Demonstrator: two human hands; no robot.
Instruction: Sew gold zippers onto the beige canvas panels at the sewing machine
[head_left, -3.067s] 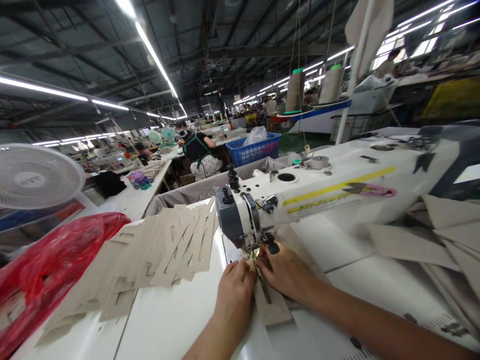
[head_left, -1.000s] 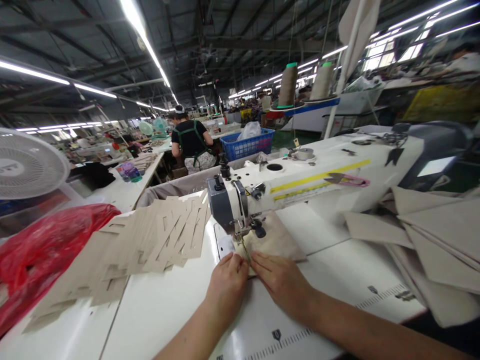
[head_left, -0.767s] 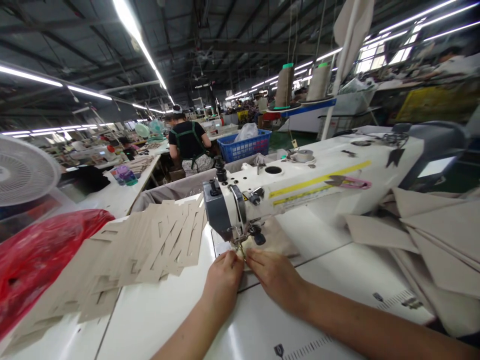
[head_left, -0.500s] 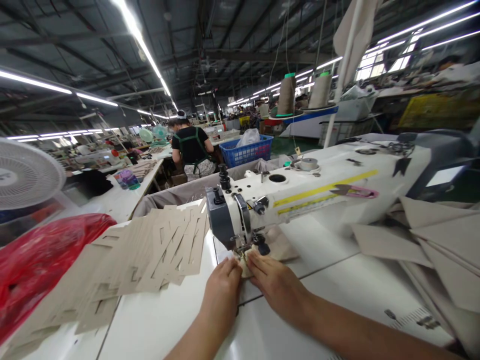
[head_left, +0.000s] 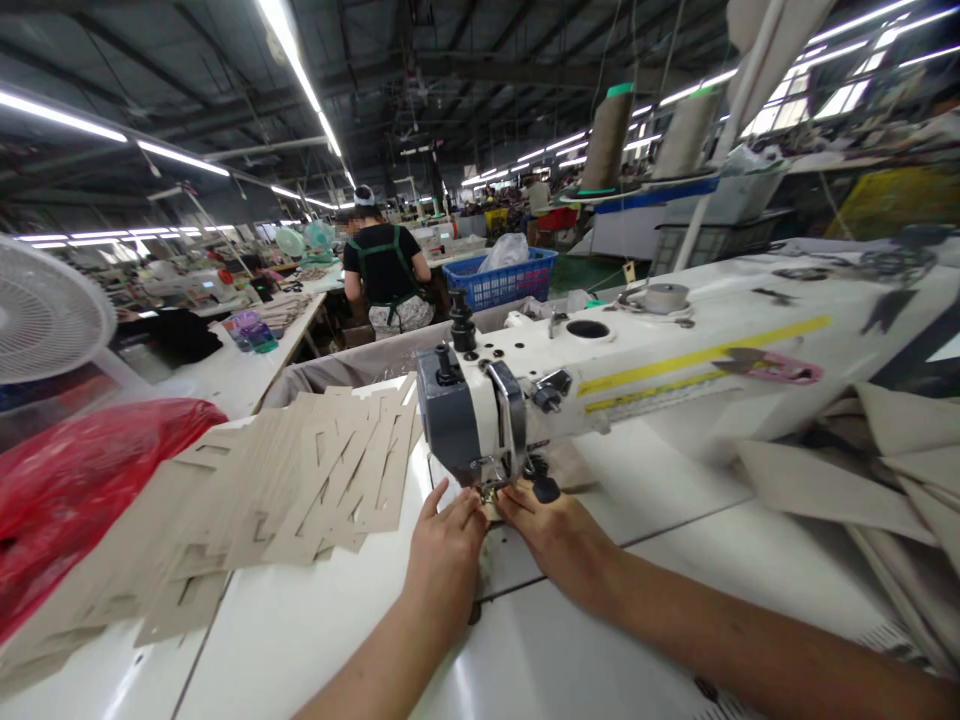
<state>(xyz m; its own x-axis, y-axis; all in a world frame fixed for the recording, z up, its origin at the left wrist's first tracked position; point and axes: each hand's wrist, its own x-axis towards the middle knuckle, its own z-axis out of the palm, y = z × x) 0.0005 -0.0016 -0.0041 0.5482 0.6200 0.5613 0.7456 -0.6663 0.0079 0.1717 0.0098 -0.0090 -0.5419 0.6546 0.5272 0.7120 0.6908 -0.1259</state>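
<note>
A white sewing machine (head_left: 652, 370) stands over the table, with its presser foot (head_left: 491, 480) down low between my fingertips. A beige fabric piece (head_left: 568, 468) lies under the machine head, its near edge mostly covered by my fingers. My left hand (head_left: 448, 548) is at the left of the foot, fingertips closed on the fabric edge and the outer finger held apart. My right hand (head_left: 559, 532) grips the fabric from the right, fingers together, its fingertips partly hidden behind the machine's parts.
Overlapping beige cut pieces (head_left: 300, 480) cover the table's left, beside a red plastic bag (head_left: 112, 490) and a white fan (head_left: 52, 310). More beige panels (head_left: 832, 490) lie at right. Pink-handled snips (head_left: 772, 366) rest on the machine. Ahead are a co-worker (head_left: 382, 260) and a blue basket (head_left: 499, 280).
The view has shifted closer to the machine. Less of the fabric shows in front of the foot, and my left hand's outer finger has spread away from the others.
</note>
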